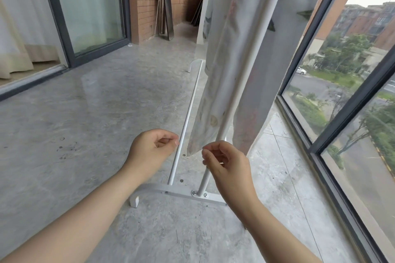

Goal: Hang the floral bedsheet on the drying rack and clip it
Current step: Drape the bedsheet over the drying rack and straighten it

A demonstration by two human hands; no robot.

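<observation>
I judge the hanging step to be mostly done and the clipping not yet started: the floral bedsheet (224, 60) is draped on the drying rack (162, 190), falling in long panels on both sides of the upright pole (236, 92), and I see no clip anywhere. The top bar is out of view above the pole, so I cannot tell how evenly the cloth sits there. My left hand (151, 147) hovers to the left of the pole's lower end, its fingers curled in toward the thumb with nothing visible between them. My right hand (226, 166) is in front of the pole near its foot, its fingers (206, 152) curled with the tips right at the sheet's lowest corner. I cannot tell whether they pinch the hem or only sit beside it. Next, I think, I should tug that corner straight, smooth the panel left of the pole, and then fetch clips and reach up. The sheet looks thin and pale, with a faded flower print and a few dark leaf shapes on the panel right of the pole. Its hem hangs clear of the floor (85, 113).
</observation>
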